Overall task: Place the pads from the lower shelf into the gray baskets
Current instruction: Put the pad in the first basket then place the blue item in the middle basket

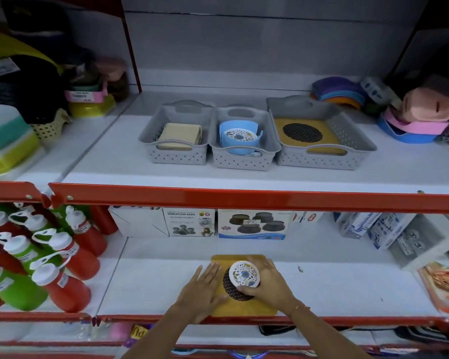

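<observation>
On the lower shelf lies a mustard-yellow pad (246, 305) with a black mesh circle (231, 288). A round white floral pad (244, 275) rests on top, gripped by my right hand (266, 286). My left hand (201, 288) lies flat, fingers apart, on the yellow pad's left side. Three gray baskets stand on the upper shelf: the left basket (175, 156) holds a beige pad (179, 137), the middle basket (244, 161) holds blue holders with a floral pad (240, 136), and the right basket (322, 159) holds a yellow pad (305, 137) with a black circle.
A red shelf rail (244, 200) separates the shelves. Red and green bottles (49, 257) crowd the lower left. Boxes of vibration pads (189, 222) line the lower shelf's back, more boxes (399, 237) at right. Colourful bowls (415, 120) sit upper right, containers (8, 141) upper left.
</observation>
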Demonstrator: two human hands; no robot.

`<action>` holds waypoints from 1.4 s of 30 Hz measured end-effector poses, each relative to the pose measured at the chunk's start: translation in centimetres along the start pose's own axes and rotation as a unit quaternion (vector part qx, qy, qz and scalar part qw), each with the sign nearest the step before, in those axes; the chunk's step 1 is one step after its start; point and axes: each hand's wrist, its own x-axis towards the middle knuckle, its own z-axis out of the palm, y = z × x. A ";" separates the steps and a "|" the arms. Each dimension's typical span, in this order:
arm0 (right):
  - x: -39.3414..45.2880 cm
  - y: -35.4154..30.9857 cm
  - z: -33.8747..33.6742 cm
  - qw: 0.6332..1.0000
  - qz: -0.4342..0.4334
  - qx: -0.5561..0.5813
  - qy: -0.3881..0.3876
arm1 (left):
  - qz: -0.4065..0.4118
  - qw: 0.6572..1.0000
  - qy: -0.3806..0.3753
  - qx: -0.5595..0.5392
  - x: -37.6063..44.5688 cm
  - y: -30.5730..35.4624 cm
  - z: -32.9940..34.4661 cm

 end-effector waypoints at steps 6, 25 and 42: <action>-3.4 -4.0 -6.5 0.993 -0.018 0.099 0.065 | 0.086 0.972 0.192 -0.103 -2.9 0.8 -7.6; 0.8 -16.9 -28.4 0.958 -0.140 0.073 0.240 | 0.179 0.858 0.481 -0.033 1.3 -1.7 -30.5; 11.8 -16.5 -28.7 0.978 -0.147 -0.059 0.136 | 0.192 0.834 0.513 -0.064 3.8 -3.1 -29.4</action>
